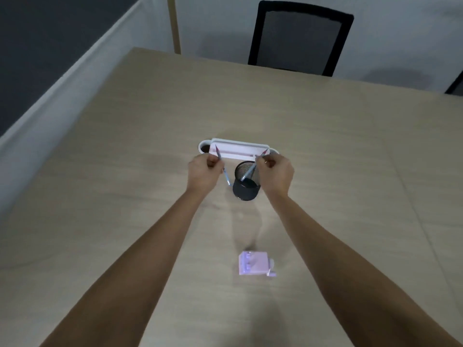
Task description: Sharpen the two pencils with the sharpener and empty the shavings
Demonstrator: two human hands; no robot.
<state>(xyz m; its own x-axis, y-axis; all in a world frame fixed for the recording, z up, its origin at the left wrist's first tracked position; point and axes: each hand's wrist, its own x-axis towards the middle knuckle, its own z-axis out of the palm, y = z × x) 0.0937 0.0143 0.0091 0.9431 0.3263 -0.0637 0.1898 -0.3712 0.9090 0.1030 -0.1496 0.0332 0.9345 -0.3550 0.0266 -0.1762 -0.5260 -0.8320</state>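
Observation:
My left hand is closed around a bluish pencil, held just left of a black mesh pencil cup; its tip points up and away. My right hand grips a second bluish pencil whose lower end reaches into the cup's mouth. A lilac pencil sharpener with a small crank on its right side sits on the wooden table, nearer to me and apart from both hands.
A white cable-port cover is set into the table just behind the cup. A black mesh chair stands at the far edge, and a second chair's corner shows at the right. A white partition wall runs along the left.

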